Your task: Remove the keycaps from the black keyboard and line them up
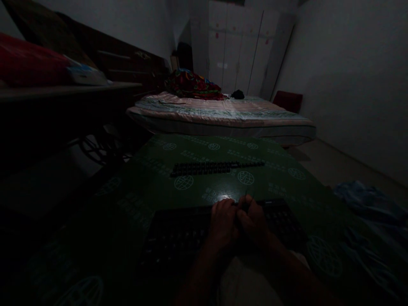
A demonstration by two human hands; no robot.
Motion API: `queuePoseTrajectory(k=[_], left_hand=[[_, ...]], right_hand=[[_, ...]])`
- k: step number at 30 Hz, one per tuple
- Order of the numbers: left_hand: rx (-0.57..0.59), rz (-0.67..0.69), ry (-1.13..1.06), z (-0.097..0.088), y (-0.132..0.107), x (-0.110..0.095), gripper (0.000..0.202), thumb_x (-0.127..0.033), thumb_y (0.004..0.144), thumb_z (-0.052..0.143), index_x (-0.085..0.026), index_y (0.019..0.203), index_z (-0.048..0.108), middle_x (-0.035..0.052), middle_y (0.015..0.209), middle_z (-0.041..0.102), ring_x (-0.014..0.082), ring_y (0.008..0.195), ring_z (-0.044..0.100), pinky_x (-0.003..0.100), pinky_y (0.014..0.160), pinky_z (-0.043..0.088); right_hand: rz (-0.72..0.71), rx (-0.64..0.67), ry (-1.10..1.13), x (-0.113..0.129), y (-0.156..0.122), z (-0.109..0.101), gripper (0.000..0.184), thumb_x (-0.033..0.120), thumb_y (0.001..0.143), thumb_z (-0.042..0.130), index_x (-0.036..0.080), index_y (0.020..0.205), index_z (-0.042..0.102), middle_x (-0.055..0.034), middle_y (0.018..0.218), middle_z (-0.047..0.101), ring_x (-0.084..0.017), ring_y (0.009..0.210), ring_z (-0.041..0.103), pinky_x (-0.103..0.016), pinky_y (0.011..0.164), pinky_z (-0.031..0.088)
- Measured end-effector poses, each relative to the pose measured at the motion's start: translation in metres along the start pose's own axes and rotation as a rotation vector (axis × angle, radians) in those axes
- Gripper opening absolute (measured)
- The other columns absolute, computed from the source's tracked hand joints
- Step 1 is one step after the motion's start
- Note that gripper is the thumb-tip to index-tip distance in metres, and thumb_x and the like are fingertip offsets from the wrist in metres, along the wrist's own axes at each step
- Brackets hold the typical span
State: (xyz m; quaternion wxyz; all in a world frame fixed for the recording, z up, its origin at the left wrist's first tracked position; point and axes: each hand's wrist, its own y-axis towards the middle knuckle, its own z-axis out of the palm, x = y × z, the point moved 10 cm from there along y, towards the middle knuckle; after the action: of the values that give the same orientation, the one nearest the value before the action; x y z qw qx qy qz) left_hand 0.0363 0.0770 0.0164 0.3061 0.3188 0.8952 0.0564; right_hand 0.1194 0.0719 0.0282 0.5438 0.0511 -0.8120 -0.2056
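A black keyboard (178, 231) lies on the green table near me, its middle covered by my hands. My left hand (223, 219) rests on the keyboard with bent fingers close together over its far edge; the fingertips are partly hidden. Right beside it, my right hand (253, 219) is closed in a pinch around a small dark tool with two thin prongs (249, 195) that point up and away. Its lower end is hidden by the fingers. Farther out, loose black keycaps (202, 168) lie in rows on the table. The dim light hides fine detail.
The green table (153, 180) bears printed globe marks. Beyond it stands a bed (223, 112) with a red patterned blanket (194, 84). A shelf (124, 86) with a red bag (32, 61) is at left. Crumpled cloth (366, 199) lies at right.
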Motion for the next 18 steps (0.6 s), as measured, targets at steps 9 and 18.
queuePoseTrajectory(k=[9,18], left_hand=[[0.054,-0.06,-0.059,-0.0023,0.0036,-0.0013,0.031,-0.015,0.07,0.043,-0.018,0.098,0.057,0.0096,0.111,0.056,0.0231,0.108,0.046,0.044,0.097,0.029],[0.024,-0.071,-0.128,-0.0048,0.0005,0.0048,0.028,-0.014,0.072,0.043,-0.019,0.096,0.056,0.0103,0.117,0.055,0.0234,0.114,0.044,0.046,0.101,0.026]], right_hand=[[0.058,-0.056,0.042,-0.0024,0.0018,-0.0061,0.005,0.017,0.065,0.045,0.021,0.069,0.044,0.0034,0.06,0.05,-0.012,0.056,0.049,-0.024,0.056,0.041],[0.05,-0.081,0.08,-0.0005,0.0023,-0.0101,0.004,0.02,0.069,0.05,0.02,0.07,0.046,0.0036,0.059,0.051,-0.012,0.056,0.049,-0.023,0.056,0.042]])
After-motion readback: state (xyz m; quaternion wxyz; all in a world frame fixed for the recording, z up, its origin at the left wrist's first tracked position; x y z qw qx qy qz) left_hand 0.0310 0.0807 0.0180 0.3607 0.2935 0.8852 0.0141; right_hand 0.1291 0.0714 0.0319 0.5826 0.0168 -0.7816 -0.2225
